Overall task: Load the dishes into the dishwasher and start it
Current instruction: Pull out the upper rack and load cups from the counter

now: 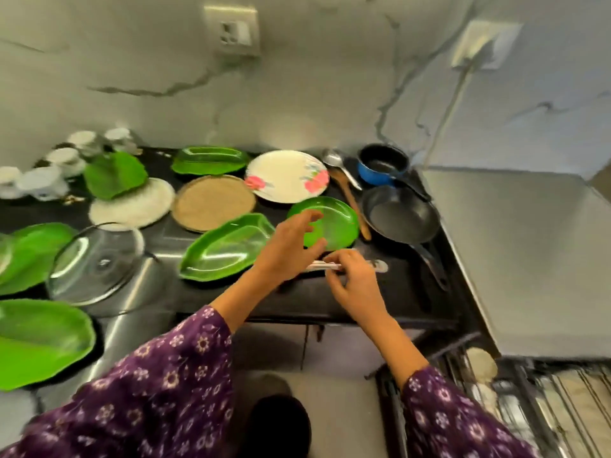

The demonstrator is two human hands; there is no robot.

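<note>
The right hand [355, 280] pinches a spoon [378, 266] on the desk [413, 292]; the left hand [292, 241], open and empty, hovers over the green plate [337, 224] at its 2 o'clock.

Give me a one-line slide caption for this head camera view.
Right hand picks up cutlery beside a round green plate while the left hand hovers above it.

Home kitchen — marble-veined wall [297, 77], black counter [406, 292] of plates, frying pan [400, 214], dishwasher rack [529, 408].
</note>
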